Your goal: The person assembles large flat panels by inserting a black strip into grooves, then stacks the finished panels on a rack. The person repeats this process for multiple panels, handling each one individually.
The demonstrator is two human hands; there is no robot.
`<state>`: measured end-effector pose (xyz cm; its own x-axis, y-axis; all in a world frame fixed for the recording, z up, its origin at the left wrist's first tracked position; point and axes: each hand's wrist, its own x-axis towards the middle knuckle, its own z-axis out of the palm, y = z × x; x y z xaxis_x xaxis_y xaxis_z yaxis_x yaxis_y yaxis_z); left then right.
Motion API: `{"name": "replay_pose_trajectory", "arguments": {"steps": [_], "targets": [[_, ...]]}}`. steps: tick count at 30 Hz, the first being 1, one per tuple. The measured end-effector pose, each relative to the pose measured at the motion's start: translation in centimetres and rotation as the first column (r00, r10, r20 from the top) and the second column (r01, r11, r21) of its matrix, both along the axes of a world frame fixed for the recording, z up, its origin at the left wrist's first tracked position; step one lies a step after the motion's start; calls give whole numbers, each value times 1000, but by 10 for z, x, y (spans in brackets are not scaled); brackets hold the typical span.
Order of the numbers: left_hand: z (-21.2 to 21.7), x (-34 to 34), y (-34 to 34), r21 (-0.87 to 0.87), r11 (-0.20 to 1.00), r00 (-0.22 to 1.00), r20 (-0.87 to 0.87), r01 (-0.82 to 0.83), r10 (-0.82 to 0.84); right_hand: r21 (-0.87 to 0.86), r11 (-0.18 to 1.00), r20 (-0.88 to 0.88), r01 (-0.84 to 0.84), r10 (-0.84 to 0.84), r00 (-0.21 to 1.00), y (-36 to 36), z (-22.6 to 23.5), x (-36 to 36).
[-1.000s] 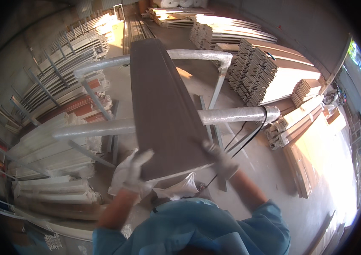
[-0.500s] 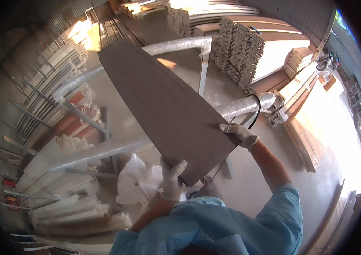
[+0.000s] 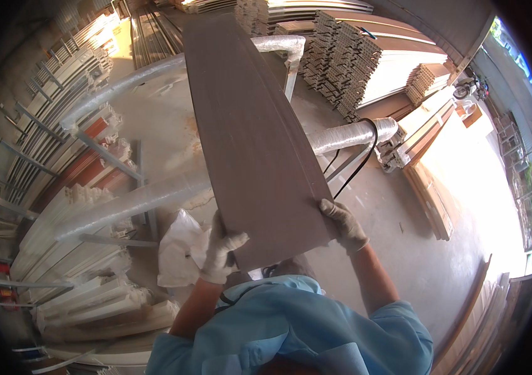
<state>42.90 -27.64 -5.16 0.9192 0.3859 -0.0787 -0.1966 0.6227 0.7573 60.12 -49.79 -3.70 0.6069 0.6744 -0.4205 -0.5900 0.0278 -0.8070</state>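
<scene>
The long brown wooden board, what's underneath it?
Under the long brown wooden board, two plastic-wrapped rails cross and a black cable hangs; their middle stretches and the floor below are covered.

Left hand (image 3: 221, 249) gloved, grip closed, forearm raised; right hand (image 3: 344, 224) gloved, grip closed, arm extended.

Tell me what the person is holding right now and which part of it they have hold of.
A long brown board, held at its near end: the gloved left hand grips the near left corner and the gloved right hand the near right edge.
</scene>
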Motion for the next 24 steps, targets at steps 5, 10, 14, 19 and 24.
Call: {"name": "replay_pose_trajectory", "arguments": {"steps": [5,10,14,19,24], "targets": [[-6,-19,32,43,995,995,-44,86,-84,61,996,50,58,-61,997,7,-6,-45],[-13,-20,51,-82,966,968,88,243,-236,139,983,-55,120,-113,992,8,10,-66],[-2,-7,34,-7,1000,999,-31,27,-27,153,975,1,162,-164,986,1,13,-51],[2,45,-16,54,998,999,18,-39,38,216,966,19,145,-152,988,-33,-3,14],[5,120,-68,19,987,986,47,-158,157,165,984,39,63,-70,997,-63,6,115]]}}
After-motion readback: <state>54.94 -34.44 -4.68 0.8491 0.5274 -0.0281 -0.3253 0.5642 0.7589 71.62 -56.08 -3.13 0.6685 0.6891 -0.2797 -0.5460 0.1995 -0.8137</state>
